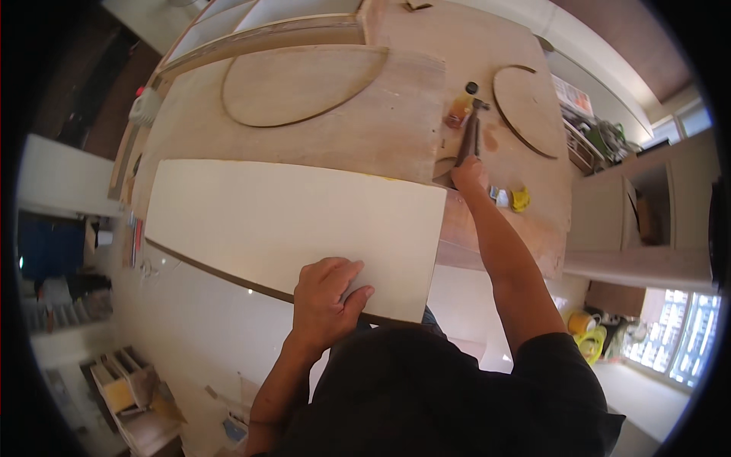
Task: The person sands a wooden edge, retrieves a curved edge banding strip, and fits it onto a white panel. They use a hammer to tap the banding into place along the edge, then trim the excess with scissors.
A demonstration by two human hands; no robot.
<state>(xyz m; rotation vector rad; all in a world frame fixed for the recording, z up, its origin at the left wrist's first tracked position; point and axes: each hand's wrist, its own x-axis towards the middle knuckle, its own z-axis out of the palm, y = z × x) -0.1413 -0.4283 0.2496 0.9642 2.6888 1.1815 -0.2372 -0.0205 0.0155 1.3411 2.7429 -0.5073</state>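
A long white board (pixel 289 221) lies across the near side of the plywood worktop. My left hand (pixel 329 297) rests on its near edge with fingers loosely bent and thumb apart. At the right, my right hand (pixel 470 177) is closed round the handle of a hammer (pixel 476 122), whose head points away from me. Beside the hammer stands a bottle of orange liquid (pixel 460 111) with a dark cap. A yellow item (pixel 520 199) and a small pale object (pixel 499 196) lie right of my right wrist.
Curved cut plywood pieces (pixel 525 114) lie at the back right. A pale plywood sheet (pixel 304 84) with a curved outline is beyond the white board. An open wooden carcass (pixel 259 19) stands behind, cabinets (pixel 640 206) at the right, and stacked wooden items (pixel 126 392) at lower left.
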